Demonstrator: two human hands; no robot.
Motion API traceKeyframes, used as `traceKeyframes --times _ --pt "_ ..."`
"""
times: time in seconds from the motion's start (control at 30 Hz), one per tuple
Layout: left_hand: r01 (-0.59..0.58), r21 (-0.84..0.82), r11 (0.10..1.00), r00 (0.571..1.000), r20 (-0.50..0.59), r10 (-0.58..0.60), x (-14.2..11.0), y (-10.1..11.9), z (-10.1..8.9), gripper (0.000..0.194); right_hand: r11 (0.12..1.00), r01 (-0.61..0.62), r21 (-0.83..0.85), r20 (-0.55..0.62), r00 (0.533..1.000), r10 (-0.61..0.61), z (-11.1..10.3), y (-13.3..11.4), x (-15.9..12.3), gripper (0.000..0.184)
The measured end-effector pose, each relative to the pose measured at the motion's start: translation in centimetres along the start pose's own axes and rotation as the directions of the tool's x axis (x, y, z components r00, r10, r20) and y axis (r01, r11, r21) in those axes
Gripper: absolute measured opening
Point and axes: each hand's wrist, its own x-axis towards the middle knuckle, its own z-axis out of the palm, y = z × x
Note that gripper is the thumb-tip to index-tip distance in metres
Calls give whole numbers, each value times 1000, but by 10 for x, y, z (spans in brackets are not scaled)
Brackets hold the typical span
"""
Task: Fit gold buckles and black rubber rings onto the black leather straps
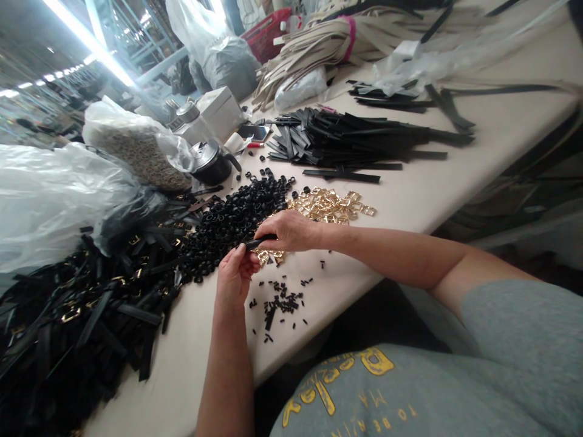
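Note:
A short black strap [259, 242] is held between my two hands above the table. My left hand [235, 271] pinches its left end between thumb and fingers. From above, my right hand [291, 230] grips the other end, and its fingers cover part of the strap. Just behind my hands lies a heap of small black loops [228, 215]. Gold buckles [330, 205] are spread beyond my right hand, and a few more show beneath it. Small black bits [282, 300] are scattered on the table in front of my wrists.
On the left, black straps with gold buckles [109, 297] form a large pile. Loose black strips [346, 139] lie farther back, near a dark lidded pot [212, 162] and a phone [254, 133]. Beige strips [314, 45] are bundled behind. Plastic bags [132, 139] stand at the far left.

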Motion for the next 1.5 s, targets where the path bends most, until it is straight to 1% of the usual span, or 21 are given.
traceKeyframes --times 0.17,0.37,0.53,0.6,0.7,0.77,0.83,0.9,0.97,1.03,1.1,1.3,1.4,1.5 --pt "14 -10 1000 999 40 -13 1 -1 -3 33 1000 -1 7 -6 1000 1 -1 0 0 26" --pt "22 -2 1000 997 68 -22 6 -4 -10 49 1000 -24 3 -32 999 24 -2 -2 0 26" --pt "1 4 1000 998 60 -2 6 -3 -12 43 1000 1 -3 -60 998 -1 -1 -2 -1 22" --pt "-6 -9 1000 999 43 6 7 -3 -12 44 999 22 -44 -70 997 -26 1 -1 0 19" --pt "-20 -36 999 1000 9 20 6 -1 -10 46 985 65 -162 -74 994 -78 4 1 1 17" --pt "-60 -27 998 998 -13 60 6 -1 -8 41 974 75 -215 -74 993 -92 6 2 1 18" --pt "-110 5 994 993 -33 110 5 -2 -6 35 973 57 -225 -72 995 -74 6 2 1 18" --pt "-144 44 989 988 -55 146 4 -3 -5 33 980 26 -196 -65 997 -39 4 2 0 20" --pt "-163 78 984 983 -77 169 3 -4 -4 33 992 7 -128 -49 999 -14 2 2 -1 25" --pt "-173 96 980 979 -92 181 3 -4 -3 35 999 -1 -48 -31 1000 0 0 3 -1 29" --pt "-172 99 980 979 -93 181 3 -4 -3 37 1000 -10 0 -19 1000 10 0 3 -1 29" --pt "-147 58 988 988 -38 149 5 -5 -7 37 996 -75 49 -28 997 76 1 2 0 25" --pt "-131 33 991 991 -12 131 5 -5 -8 38 994 -87 70 -44 995 91 2 2 1 23" --pt "-126 19 992 992 -11 127 5 -5 -8 41 993 -91 69 -48 994 95 2 2 1 24"
